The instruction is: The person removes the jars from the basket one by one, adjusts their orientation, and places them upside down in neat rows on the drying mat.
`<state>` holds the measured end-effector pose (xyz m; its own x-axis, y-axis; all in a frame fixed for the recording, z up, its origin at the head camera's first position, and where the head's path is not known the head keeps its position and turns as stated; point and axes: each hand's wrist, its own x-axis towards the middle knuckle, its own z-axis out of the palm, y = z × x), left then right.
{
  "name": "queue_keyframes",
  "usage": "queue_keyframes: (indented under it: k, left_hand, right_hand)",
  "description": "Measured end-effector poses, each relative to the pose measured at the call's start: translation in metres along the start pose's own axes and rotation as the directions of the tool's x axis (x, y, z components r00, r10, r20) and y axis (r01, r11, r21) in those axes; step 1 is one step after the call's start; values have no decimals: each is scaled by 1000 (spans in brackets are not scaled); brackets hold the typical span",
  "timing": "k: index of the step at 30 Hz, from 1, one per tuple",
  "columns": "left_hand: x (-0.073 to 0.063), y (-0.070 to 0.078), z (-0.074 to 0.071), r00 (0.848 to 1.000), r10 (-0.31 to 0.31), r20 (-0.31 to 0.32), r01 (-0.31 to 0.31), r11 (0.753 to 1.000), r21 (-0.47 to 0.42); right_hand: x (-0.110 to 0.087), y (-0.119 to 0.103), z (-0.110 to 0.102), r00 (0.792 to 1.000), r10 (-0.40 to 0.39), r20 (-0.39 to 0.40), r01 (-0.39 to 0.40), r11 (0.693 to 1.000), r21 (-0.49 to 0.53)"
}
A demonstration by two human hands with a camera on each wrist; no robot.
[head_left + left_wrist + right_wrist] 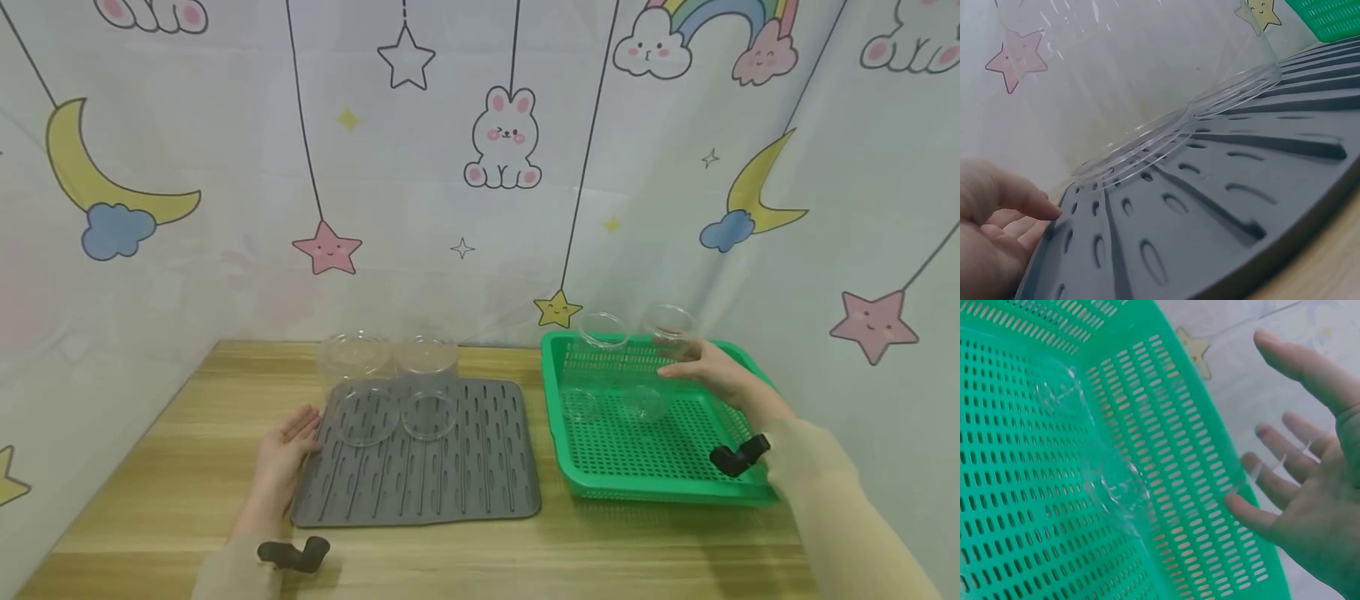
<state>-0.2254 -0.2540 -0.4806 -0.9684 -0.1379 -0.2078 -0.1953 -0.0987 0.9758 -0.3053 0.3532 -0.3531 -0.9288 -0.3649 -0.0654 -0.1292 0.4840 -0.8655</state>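
Right hand (703, 373) is hovering with thumb and fingers spread wide beside the nearer clear cup (647, 383), which is standing in the green basket (667, 488); whether they are touching, I cannot tell. Another clear cup (591, 371) is standing to its left. Left hand (285, 450), fingers loosely extended, is sitting beside the gray mat (487, 467), clear containers (358, 387) standing beyond.
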Motion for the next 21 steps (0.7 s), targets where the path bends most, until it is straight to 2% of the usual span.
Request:
queue_keyframes:
  k: [7, 12, 15, 21]
  left_hand:
    - [-4, 12, 0, 1000, -2, -24, 1, 999, -41]
    - [-13, 28, 0, 998, 33, -57, -33, 999, 15]
    - [-20, 39, 0, 995, 48, -85, -48, 999, 13]
    - [-31, 63, 2, 985, 105, -140, -112, 993, -39]
  right_hand:
    - [-4, -13, 4, 993, -34, -116, 35, 999, 4]
    - [-8, -24, 8, 972, -38, -230, 38, 999, -4]
    - [-10, -29, 11, 947, -52, -315, 43, 998, -36]
    - [-14, -38, 19, 868, -96, -487, 59, 994, -91]
